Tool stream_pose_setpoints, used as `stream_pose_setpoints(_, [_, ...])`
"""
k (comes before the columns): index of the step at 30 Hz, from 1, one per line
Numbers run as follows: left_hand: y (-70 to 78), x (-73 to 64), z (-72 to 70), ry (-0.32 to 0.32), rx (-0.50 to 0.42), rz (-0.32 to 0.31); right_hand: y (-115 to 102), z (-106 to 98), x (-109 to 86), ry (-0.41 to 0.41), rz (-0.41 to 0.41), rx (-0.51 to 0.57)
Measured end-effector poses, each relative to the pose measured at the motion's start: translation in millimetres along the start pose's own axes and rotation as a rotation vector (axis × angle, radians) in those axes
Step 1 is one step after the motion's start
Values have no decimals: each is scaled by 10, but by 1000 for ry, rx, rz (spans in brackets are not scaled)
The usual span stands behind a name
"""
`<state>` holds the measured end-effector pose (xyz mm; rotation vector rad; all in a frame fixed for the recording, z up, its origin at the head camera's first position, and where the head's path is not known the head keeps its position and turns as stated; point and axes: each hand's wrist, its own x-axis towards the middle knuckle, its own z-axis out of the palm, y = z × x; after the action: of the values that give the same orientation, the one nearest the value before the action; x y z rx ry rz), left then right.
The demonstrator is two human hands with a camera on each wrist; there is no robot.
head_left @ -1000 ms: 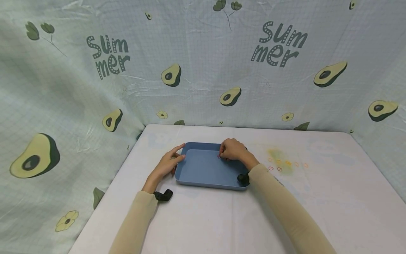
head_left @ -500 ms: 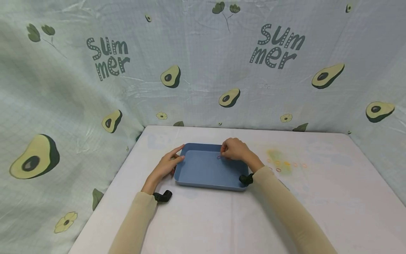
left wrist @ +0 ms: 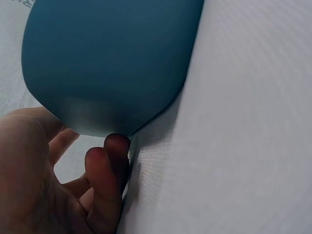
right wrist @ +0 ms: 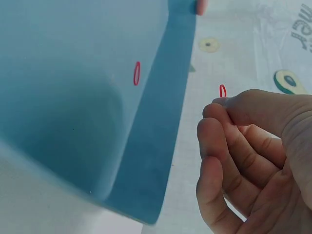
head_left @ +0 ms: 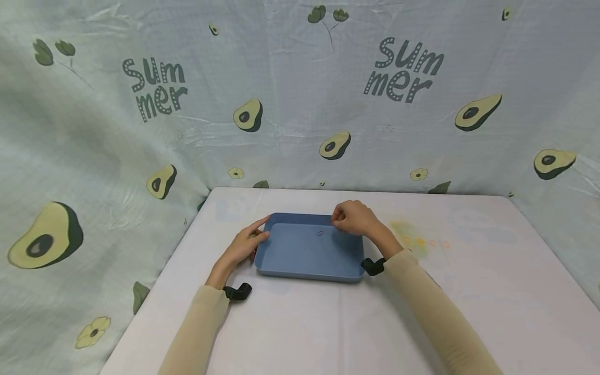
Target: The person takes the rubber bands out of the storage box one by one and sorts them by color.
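A shallow blue tray point(head_left: 300, 263) lies on the table in the head view. My left hand point(head_left: 241, 246) holds its left side, thumb at the rim and index finger stretched toward the far corner; in the left wrist view other fingertips point(left wrist: 117, 141) bend against the tray's edge. One thin red rubber band point(right wrist: 137, 73) lies flat inside the tray. Over the tray's far right part is my right hand point(head_left: 355, 217). Between its thumb and index finger it pinches another red rubber band point(right wrist: 223, 90), of which only a small loop shows.
Right of the tray, several small orange and yellow bands point(head_left: 421, 241) lie on the white tablecloth point(head_left: 300, 323) near a yellow-green print. The right sleeve point(head_left: 436, 302) partly covers this area. A patterned cloth point(head_left: 281, 67) hangs behind the table.
My right hand has moved right and slightly up, away from the red rubber band that lies in the tray. My left hand stays at the tray's left side. The head view has shifted slightly.
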<state>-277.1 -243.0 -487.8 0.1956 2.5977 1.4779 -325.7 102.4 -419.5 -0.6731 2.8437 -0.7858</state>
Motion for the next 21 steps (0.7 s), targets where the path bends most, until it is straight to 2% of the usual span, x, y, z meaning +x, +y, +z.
stream_pose_setpoints(9, [11, 2, 6, -14, -21, -3, 68, -122, -184, 39, -2, 75])
stream_pose_setpoints(17, [6, 9, 13, -11, -13, -9, 157, -217, -337, 56, 12, 64])
stream_pose_setpoints(21, [16, 7, 16, -9, -10, -11, 236, -246, -423, 70, -7, 45])
